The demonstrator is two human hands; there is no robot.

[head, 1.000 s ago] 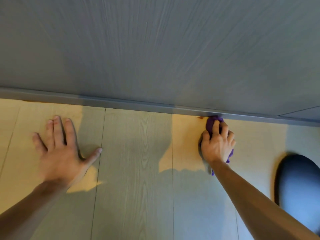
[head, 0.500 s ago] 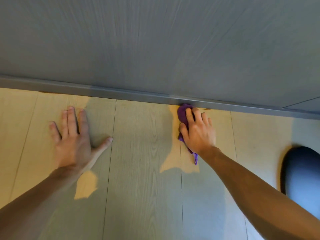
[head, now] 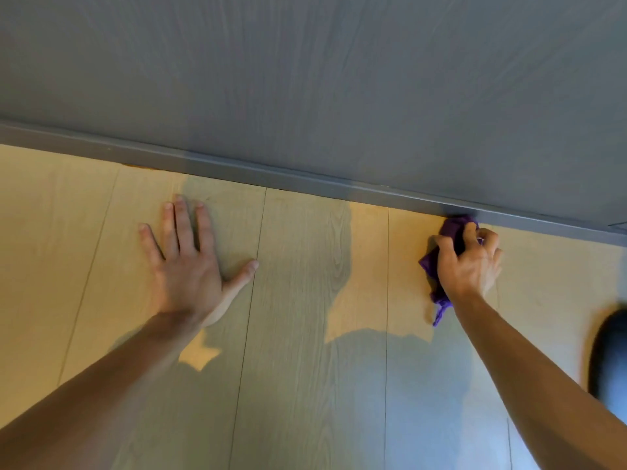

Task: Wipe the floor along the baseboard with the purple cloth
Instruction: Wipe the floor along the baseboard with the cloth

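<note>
Since the frame 0.5 s earlier, the right hand has carried the crumpled purple cloth rightward along the wall line, away from the left hand, which remains planted flat.

**Current state**
- Right hand: fingers curled tightly around the cloth, holding it bunched. The cloth's upper end touches the grey baseboard strip; a loose tail trails back beside the wrist.
- Left hand: fingers spread wide, palm down on the pale wood-grain plank floor, holding nothing. It appears to act as a brace.

**Risks (judgement)**
1. The cloth is wadded, so only a small patch meets the floor. A narrow strip at the baseboard joint may be skipped.
2. The trailing tail may drag under the wrist and shed collected dust behind the stroke.
3. With the right arm reaching far, pressure may drop and the cloth may skim.

**Materials and shapes**
- Floor: smooth laminate-like planks, fine seams running toward the wall, part sunlit, part shadowed.
- Baseboard: straight, narrow, matte grey.
- Wall panel: grey with faint wood grain.
- Cloth: soft, thin, creased.
- A dark rounded object at the right edge is blurred; unidentified.
</note>
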